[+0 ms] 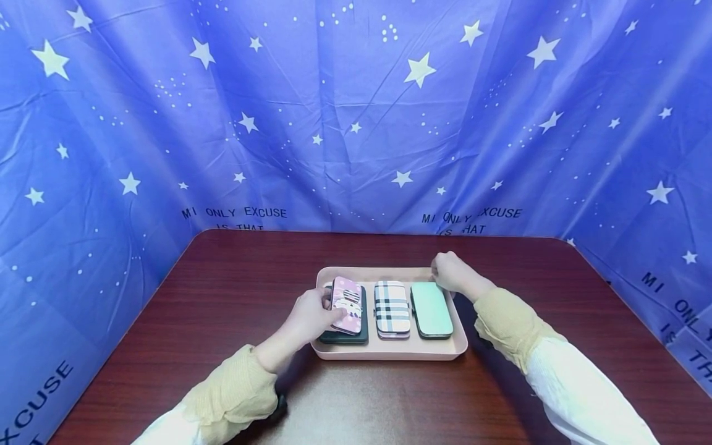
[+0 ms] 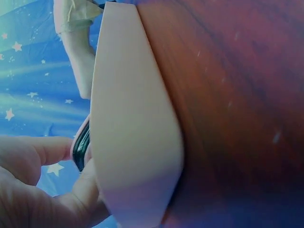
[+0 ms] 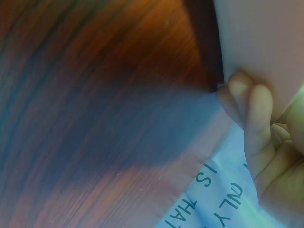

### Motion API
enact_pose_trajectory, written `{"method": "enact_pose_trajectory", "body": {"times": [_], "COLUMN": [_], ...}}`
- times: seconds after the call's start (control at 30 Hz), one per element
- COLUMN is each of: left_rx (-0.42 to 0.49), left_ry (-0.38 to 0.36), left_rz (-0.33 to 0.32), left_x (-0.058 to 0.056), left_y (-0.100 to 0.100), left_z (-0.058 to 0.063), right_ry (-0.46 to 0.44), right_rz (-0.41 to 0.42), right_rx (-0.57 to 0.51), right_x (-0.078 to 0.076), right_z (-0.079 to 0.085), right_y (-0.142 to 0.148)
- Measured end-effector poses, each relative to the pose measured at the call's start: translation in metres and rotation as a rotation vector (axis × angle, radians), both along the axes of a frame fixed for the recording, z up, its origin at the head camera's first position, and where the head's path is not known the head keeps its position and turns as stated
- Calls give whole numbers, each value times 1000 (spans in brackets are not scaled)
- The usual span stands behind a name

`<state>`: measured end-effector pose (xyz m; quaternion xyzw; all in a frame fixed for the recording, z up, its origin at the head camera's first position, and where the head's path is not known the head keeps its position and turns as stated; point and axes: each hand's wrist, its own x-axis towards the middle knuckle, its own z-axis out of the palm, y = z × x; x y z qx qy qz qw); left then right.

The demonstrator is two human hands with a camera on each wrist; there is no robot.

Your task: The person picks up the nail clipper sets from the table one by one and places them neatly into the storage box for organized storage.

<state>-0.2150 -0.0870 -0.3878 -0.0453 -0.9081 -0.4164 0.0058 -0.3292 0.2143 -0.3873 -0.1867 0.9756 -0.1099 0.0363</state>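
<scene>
In the head view my left hand (image 1: 311, 316) grips a flat pink case (image 1: 346, 304) with a cartoon print, thumb on top. A dark green case (image 1: 350, 339) lies under it at the left end of a beige tray (image 1: 389, 356). The left wrist view shows the pink case edge-on between thumb and fingers, behind the tray wall (image 2: 133, 114). At the tray's back right corner my right hand (image 1: 455, 273) holds the rim; its fingers curl against the outer wall in the right wrist view. A plaid case (image 1: 392, 306) and a mint green case (image 1: 432, 309) lie in the tray.
The tray stands on a dark reddish wooden table (image 1: 222, 296). A blue curtain (image 1: 356, 154) with stars and lettering hangs behind the table and along both sides.
</scene>
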Motion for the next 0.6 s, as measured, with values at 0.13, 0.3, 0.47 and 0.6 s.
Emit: {"method": "enact_pose_trajectory", "body": {"times": [0.13, 0.3, 0.47, 0.6], "left_rx": [-73, -34, -87, -178], "left_ry": [-33, -131, -115, -51], "left_rz": [-33, -63, -74, -73], "left_x": [0, -2, -7, -12], "left_y": [0, 1, 3, 7], "left_z": [6, 11, 12, 10], "right_ry": [6, 19, 16, 6], "right_rz": [7, 17, 21, 9], "right_rx": [0, 1, 2, 3], "right_x": [0, 0, 0, -1], "right_z": [1, 2, 0, -1], "right_y": [0, 2, 1, 0]}}
